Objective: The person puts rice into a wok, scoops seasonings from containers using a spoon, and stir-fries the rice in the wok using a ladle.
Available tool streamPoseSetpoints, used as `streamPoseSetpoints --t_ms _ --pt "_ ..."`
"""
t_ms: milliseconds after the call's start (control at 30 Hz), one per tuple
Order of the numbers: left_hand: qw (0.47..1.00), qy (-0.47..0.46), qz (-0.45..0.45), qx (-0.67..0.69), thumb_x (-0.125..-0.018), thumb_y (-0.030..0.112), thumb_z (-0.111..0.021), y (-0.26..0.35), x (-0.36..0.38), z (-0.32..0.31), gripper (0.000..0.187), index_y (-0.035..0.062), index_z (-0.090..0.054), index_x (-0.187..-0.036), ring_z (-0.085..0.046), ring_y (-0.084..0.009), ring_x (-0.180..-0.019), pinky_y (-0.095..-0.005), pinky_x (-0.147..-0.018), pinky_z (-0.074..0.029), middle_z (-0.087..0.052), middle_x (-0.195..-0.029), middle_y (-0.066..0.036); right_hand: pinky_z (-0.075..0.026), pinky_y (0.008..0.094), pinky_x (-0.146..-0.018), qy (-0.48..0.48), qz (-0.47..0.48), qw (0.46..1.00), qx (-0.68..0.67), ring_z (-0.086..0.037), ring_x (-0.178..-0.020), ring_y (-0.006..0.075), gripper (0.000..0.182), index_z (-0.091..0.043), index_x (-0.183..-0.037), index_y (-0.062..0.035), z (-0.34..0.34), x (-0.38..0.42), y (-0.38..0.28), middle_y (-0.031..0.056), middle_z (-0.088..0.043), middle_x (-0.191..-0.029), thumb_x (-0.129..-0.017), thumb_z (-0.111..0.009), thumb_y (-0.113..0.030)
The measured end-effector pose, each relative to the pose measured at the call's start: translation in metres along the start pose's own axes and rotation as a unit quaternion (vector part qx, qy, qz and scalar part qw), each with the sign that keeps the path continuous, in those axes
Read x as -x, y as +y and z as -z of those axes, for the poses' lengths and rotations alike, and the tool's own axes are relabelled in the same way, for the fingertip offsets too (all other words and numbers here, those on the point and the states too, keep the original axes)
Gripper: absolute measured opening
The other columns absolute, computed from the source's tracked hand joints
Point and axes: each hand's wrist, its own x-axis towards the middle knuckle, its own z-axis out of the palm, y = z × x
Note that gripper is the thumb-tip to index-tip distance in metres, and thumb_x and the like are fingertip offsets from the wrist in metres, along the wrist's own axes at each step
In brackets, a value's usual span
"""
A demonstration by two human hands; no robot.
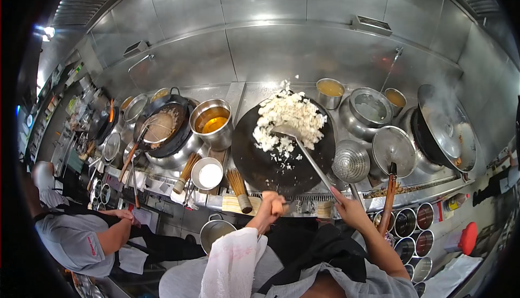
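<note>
A large black wok (254, 162) sits at the centre with a heap of white rice (290, 115) in its upper part and loose grains below. My right hand (349, 207) is closed round the long metal handle of a ladle (287, 131), whose bowl rests against the rice. At the wok's near edge my left hand (271, 207) is closed, partly blurred; what it grips, if anything, cannot be made out. A white towel (234, 263) hangs over my left forearm. Just left of that hand lies a bamboo brush (238, 189).
Left stand a pot of amber liquid (211, 120), a bowl of white contents (207, 174) and a second wok (176, 130). A perforated ladle (351, 161), a strainer (394, 149) and a steaming wok (447, 135) are right. A co-worker (81, 238) stands at far left.
</note>
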Motion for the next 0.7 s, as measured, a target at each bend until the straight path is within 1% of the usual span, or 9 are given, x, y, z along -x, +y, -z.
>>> streamPoseSetpoints --t_ms 133,233,300,400,500,533,600,667,700 --pt "0.999 0.03 0.031 0.002 -0.081 0.015 -0.06 0.059 -0.023 -0.052 0.008 0.0104 -0.055 -0.085 -0.06 -0.0254 -0.071 -0.0424 -0.063 -0.054 -0.06 -0.076 -0.01 -0.051 0.038 -0.075 -0.111 -0.071 0.987 -0.097 -0.066 -0.082 0.0396 0.06 -0.041 -0.146 -0.03 0.042 0.05 -0.031 0.0252 -0.066 -0.092 -0.09 -0.06 -0.019" --pt "0.998 0.054 0.022 -0.025 -0.085 0.015 -0.059 0.059 0.002 -0.056 0.006 0.0106 -0.056 -0.083 -0.06 -0.0236 -0.071 -0.0473 -0.067 -0.056 -0.06 -0.078 -0.007 -0.051 0.0401 -0.075 -0.106 -0.019 0.992 -0.072 -0.066 -0.082 0.0399 0.058 -0.043 -0.144 -0.0313 0.062 0.058 -0.013 0.0234 -0.066 -0.087 -0.09 -0.06 -0.019" --pt "0.999 0.012 0.029 0.025 -0.085 0.015 -0.059 0.061 -0.044 -0.042 0.005 0.0102 -0.056 -0.084 -0.061 -0.0237 -0.071 -0.0474 -0.067 -0.056 -0.06 -0.078 -0.007 -0.05 0.045 -0.073 -0.128 -0.043 0.991 0.006 -0.065 -0.079 0.0412 0.058 -0.042 -0.144 -0.0327 0.053 0.046 -0.013 0.0222 -0.065 -0.082 -0.09 -0.06 -0.02" --pt "1.0 0.003 0.003 -0.002 -0.085 0.015 -0.059 0.054 -0.059 -0.061 0.008 0.0093 -0.055 -0.08 -0.061 -0.023 -0.072 -0.0452 -0.068 -0.057 -0.061 -0.079 -0.008 -0.049 0.0511 -0.068 -0.056 0.014 0.996 0.068 -0.063 -0.074 0.0443 0.059 -0.039 -0.146 -0.0326 0.014 -0.014 0.001 0.0241 -0.064 -0.079 -0.091 -0.058 -0.021" --pt "0.998 -0.063 0.002 0.029 -0.079 0.01 -0.06 0.016 -0.029 -0.019 0.007 0.0113 -0.054 -0.083 -0.06 -0.0238 -0.073 -0.0447 -0.065 -0.055 -0.059 -0.082 -0.009 -0.049 0.0524 -0.069 -0.007 -0.004 0.999 0.038 -0.062 -0.074 0.0453 0.059 -0.039 -0.145 -0.0328 -0.015 -0.042 0.011 0.0259 -0.063 -0.078 -0.09 -0.058 -0.02" --pt "0.998 0.006 0.015 0.063 -0.079 0.01 -0.06 0.011 -0.003 -0.022 0.006 0.0113 -0.054 -0.082 -0.06 -0.0231 -0.071 -0.0453 -0.061 -0.054 -0.059 -0.083 -0.009 -0.049 0.0525 -0.069 0.005 -0.004 1.0 0.0 -0.062 -0.075 0.0457 0.06 -0.039 -0.145 -0.0334 -0.021 -0.045 0.01 0.0269 -0.063 -0.079 -0.09 -0.058 -0.02" --pt "0.999 0.026 0.017 -0.032 -0.081 0.013 -0.06 0.014 0.005 -0.019 0.006 0.0116 -0.055 -0.083 -0.06 -0.0234 -0.072 -0.0439 -0.057 -0.053 -0.059 -0.083 -0.009 -0.05 0.0505 -0.068 -0.023 -0.015 1.0 -0.007 -0.065 -0.07 0.0416 0.059 -0.037 -0.147 -0.0309 -0.008 -0.03 -0.007 0.0226 -0.067 -0.083 -0.093 -0.057 -0.018" --pt "1.0 -0.007 -0.014 0.019 -0.083 0.016 -0.06 0.022 -0.031 -0.018 0.008 0.011 -0.055 -0.085 -0.06 -0.0252 -0.072 -0.0437 -0.055 -0.053 -0.059 -0.081 -0.01 -0.05 0.041 -0.056 -0.054 0.006 0.972 -0.229 -0.063 -0.057 0.0248 0.059 -0.034 -0.15 -0.0289 0.004 -0.011 -0.024 0.0101 -0.066 -0.075 -0.096 -0.055 -0.016" --pt "0.998 -0.055 -0.018 0.022 -0.084 0.018 -0.061 0.035 -0.05 -0.023 0.01 0.0104 -0.055 -0.087 -0.06 -0.028 -0.073 -0.0425 -0.057 -0.054 -0.059 -0.079 -0.01 -0.043 0.0284 -0.045 -0.134 -0.089 0.916 -0.367 -0.049 -0.05 0.009 0.058 -0.032 -0.151 -0.0296 0.017 -0.004 -0.033 -0.0015 -0.054 -0.067 -0.099 -0.052 -0.017"
